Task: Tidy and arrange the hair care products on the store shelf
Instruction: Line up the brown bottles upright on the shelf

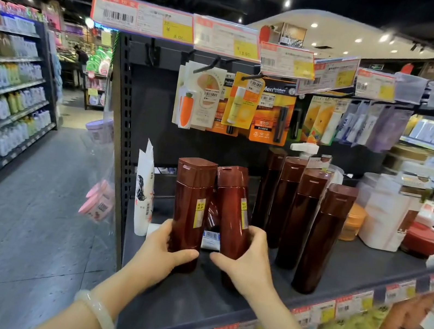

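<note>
Two dark red-brown bottles with flip caps stand at the front left of the dark shelf point(215, 302). My left hand point(164, 250) grips the lower part of the upright left bottle point(193, 194). My right hand point(247, 258) holds the base of the right bottle point(232, 210), which leans left toward the other one. Between the two, a small blue-and-white packet point(211, 240) lies on the shelf. To the right, several taller brown bottles point(301, 218) of the same kind stand in a loose group.
A white tube point(144, 189) stands at the shelf's left end by the perforated upright. White tubs point(385, 212), an orange jar point(354, 221) and a red lidded container point(421, 240) sit at the right. Carded items hang on hooks above. An aisle runs along the left.
</note>
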Demonstrator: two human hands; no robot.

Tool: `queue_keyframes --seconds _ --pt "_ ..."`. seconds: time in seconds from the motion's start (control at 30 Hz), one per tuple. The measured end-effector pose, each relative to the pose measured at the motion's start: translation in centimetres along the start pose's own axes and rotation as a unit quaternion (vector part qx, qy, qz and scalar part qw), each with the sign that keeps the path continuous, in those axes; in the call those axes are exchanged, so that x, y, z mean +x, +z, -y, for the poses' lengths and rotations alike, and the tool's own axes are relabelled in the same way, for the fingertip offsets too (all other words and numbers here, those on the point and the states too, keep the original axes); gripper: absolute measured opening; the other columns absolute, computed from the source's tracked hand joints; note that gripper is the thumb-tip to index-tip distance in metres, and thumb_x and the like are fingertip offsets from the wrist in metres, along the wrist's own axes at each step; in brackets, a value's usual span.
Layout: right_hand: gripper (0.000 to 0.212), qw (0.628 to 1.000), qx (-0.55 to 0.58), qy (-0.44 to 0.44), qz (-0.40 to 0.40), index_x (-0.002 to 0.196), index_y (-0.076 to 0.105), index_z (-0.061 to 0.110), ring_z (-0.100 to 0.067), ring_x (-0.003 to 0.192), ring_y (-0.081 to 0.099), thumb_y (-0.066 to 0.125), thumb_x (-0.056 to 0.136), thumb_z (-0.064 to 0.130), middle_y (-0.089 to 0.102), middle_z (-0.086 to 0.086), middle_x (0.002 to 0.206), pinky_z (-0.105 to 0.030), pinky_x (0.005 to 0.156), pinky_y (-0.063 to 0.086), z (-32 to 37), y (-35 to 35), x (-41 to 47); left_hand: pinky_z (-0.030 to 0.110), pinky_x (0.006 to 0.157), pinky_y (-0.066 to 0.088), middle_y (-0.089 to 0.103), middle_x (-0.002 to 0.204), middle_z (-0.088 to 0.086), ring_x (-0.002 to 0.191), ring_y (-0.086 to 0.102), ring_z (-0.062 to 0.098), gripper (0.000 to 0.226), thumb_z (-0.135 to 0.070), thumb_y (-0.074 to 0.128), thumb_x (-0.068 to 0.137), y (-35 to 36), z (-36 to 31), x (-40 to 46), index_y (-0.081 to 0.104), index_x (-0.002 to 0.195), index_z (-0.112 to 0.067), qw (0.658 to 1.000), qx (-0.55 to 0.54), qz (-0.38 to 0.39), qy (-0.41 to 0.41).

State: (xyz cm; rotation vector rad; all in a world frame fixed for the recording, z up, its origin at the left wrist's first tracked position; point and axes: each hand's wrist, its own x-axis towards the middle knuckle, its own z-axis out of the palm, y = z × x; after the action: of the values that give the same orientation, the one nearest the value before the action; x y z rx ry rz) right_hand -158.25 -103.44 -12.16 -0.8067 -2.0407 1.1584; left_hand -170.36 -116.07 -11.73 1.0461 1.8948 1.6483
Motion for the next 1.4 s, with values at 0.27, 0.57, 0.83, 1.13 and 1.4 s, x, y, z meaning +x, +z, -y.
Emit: queue_keyframes --seconds 0.27,0.57,0.83,1.13,1.4 --pt "0.075 0.996 0.033 -0.024 0.085 0.112 0.022 0.028 -0.007 0.104 0.049 0.082 0.066 0.025 0.044 0.005 0.116 -0.011 0.072 0.042 0.8 0.6 -0.5 0.024 0.095 0.045 0.06 0.109 -0.019 0.103 0.058 -0.003 0.054 -0.002 0.071 0.077 -0.5 0.0 -0.3 0.047 0.105 -0.042 1.0 0.012 0.022 -0.002" --pt "0.063 0.98 0.052 -0.009 0.192 0.123 0.024 0.028 0.0 0.107 0.047 0.07 0.08 0.021 0.046 0.015 0.115 -0.011 0.08 0.041 0.5 -0.5 -1.4 0.016 0.086 0.049 0.057 0.102 -0.023 0.093 0.056 -0.008 0.055 -0.003 0.071 0.076 -1.2 -0.2 -1.0 0.044 0.111 -0.035 1.0 0.021 0.015 -0.015" --pt "0.064 0.971 0.077 -0.017 0.226 0.124 0.029 0.032 -0.004 0.114 0.051 0.072 0.077 0.024 0.052 0.016 0.119 -0.026 0.1 0.043 1.5 2.2 -1.4 0.012 0.081 0.05 0.063 0.106 -0.018 0.094 0.061 -0.012 0.052 -0.001 0.07 0.076 -2.2 0.2 -1.2 0.049 0.109 -0.037 0.999 0.03 -0.01 -0.001" --pt "0.065 0.975 0.075 -0.042 0.206 0.122 0.032 0.03 -0.004 0.117 0.049 0.075 0.074 0.021 0.052 0.013 0.122 -0.028 0.103 0.041 1.2 2.9 -0.8 0.005 0.065 0.049 0.063 0.087 -0.029 0.078 0.059 -0.023 0.054 -0.001 0.069 0.077 -3.1 0.1 -1.6 0.046 0.097 -0.045 0.999 0.037 -0.022 -0.024" --pt "0.077 0.972 0.084 -0.035 0.217 0.127 0.027 0.035 -0.008 0.122 0.047 0.078 0.071 0.023 0.049 0.011 0.129 -0.034 0.106 0.041 0.9 3.2 0.1 0.009 0.066 0.051 0.063 0.1 -0.019 0.083 0.062 -0.016 0.049 -0.004 0.07 0.076 -2.8 -0.1 -1.9 0.05 0.102 -0.04 0.998 0.002 -0.034 -0.05"
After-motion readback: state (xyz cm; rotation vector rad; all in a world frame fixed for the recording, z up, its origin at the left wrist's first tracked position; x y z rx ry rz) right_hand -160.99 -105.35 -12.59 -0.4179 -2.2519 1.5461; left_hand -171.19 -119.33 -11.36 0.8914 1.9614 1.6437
